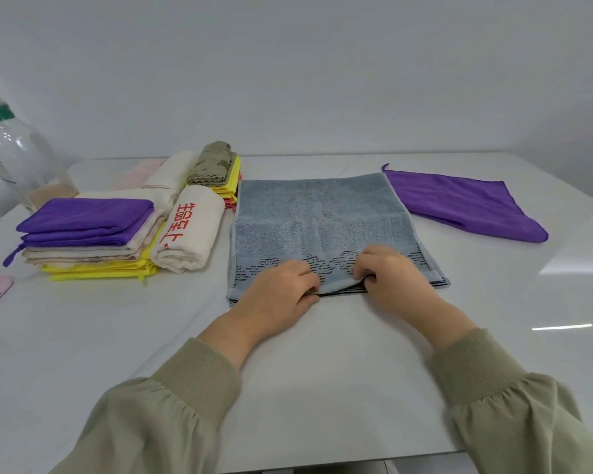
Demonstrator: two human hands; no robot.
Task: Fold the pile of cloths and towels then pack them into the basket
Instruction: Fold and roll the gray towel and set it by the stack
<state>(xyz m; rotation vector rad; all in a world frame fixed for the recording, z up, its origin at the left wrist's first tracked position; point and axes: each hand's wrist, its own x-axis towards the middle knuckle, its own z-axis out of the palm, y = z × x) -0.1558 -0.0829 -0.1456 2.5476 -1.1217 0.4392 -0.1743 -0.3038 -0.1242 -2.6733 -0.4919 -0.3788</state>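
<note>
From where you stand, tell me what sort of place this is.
Probably a plain indoor workroom or test setup, not a lived-in home: a glossy white table against a blank white wall, a stack of folded cloths at the left, and a grey towel laid out mid-fold.

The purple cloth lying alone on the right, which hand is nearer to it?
Right. The right hand pinches the grey towel's near edge, with the purple cloth beyond it to the right. The left hand holds that edge farther left.
</note>
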